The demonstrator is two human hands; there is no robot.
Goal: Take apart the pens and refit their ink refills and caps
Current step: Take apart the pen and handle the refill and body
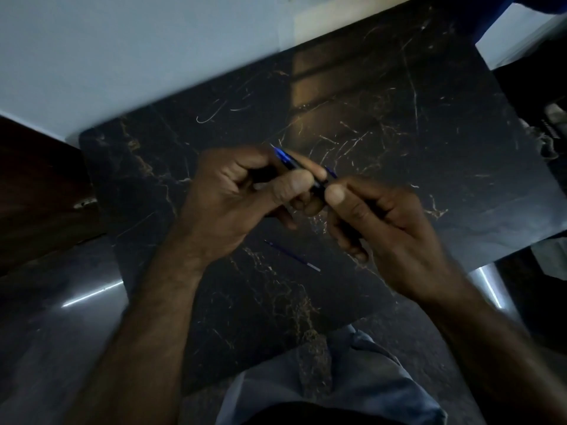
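The left hand (239, 191) sits just left of the middle of the frame, its fingers curled round a blue pen (293, 163) and its thumb laid along the barrel. The pen slants from the upper left, where its bright blue pointed end sticks out past the knuckles, down to the right, where a darker part runs between the two thumbs. The right hand (386, 228) comes in from the lower right. Its thumb and curled fingers pinch the lower right end of the pen, with the thumb tip almost touching the left thumb. A short blue piece shows just above the right thumb; the picture is too dim there to tell whether it belongs to the same pen.

Both hands are over a dark marble-patterned surface (429, 118) with pale and golden veins, which fills the middle and upper right of the frame. Below the hands, a thin refill (291, 256) lies alone on the surface. It slants from upper left to lower right and is dark blue, with a pale stretch at its lower right end.

A pale wall (122, 56) fills the upper left. The floor (61, 332) shows at the lower left with a bright streak of light on it. The person's grey-blue trousers (352, 384) show at the bottom edge.
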